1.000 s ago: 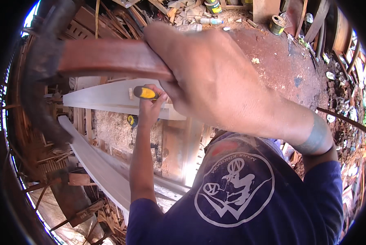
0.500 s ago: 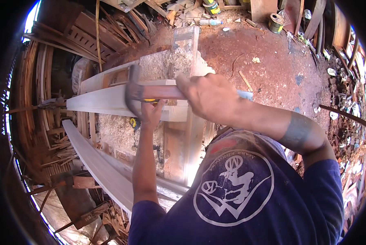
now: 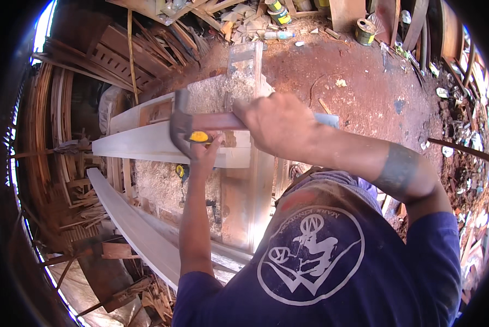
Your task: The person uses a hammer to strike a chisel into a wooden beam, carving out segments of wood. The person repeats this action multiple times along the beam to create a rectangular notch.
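Observation:
My right hand [image 3: 280, 125] is closed round the wooden handle of a claw hammer [image 3: 217, 121], held level above the work with its head [image 3: 181, 125] toward the left. Beneath it, my left hand [image 3: 205, 155] grips what looks like a chisel [image 3: 199, 136]; its yellow-and-black handle end shows beside the hammer head. The chisel's blade is hidden. Under both hands a long pale timber [image 3: 138, 140] lies across the bench, with a small brownish patch or recess [image 3: 231, 140] close to my left fingertips. Hammer and chisel overlap in view, so I cannot tell whether they touch.
A wood-shaving-covered bench [image 3: 236, 204] supports the timber. Another yellow-and-black tool [image 3: 181, 171] lies on it. A second long pale timber [image 3: 132, 226] slants along the near left. Stacked boards [image 3: 53, 114] stand at left; tins [image 3: 366, 31] and scraps line the far dirt floor [image 3: 359, 82].
More of the chisel's yellow handle end shows beside the hammer head. The hammer has shifted slightly away from me relative to the timber, and the whole view has moved a little.

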A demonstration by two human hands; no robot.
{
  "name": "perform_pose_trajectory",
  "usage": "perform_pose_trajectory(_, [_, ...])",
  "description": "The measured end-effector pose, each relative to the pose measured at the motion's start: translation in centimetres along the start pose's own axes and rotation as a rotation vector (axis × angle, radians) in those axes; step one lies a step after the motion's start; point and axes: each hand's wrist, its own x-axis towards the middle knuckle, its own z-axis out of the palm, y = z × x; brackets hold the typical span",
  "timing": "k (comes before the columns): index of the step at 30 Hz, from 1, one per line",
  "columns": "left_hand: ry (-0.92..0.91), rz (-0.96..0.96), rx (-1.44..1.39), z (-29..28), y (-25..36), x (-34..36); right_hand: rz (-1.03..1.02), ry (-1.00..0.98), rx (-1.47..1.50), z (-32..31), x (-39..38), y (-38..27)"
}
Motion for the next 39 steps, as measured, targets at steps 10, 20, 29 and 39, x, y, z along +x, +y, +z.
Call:
perform_pose_trajectory(10, [-0.022,-0.045,-0.056,-0.3,-0.8,-0.4,-0.013,0.013,0.145,0.0,0.6,-0.5])
perform_pose_trajectory(20, [-0.051,-0.069,-0.086,0.1,0.6,-0.3,-0.018,-0.001,-0.048,1.4,0.3,-0.7])
perform_pose_trajectory(29, [-0.005,0.295,0.244,-0.7,-2.9,-1.2,-0.085,0.479,0.636,-3.9,1.8,-3.7])
perform_pose_trajectory(39, [-0.082,-0.036,-0.211,0.4,0.3,0.7,0.507,0.120,0.520,2.5,-5.0,5.0])
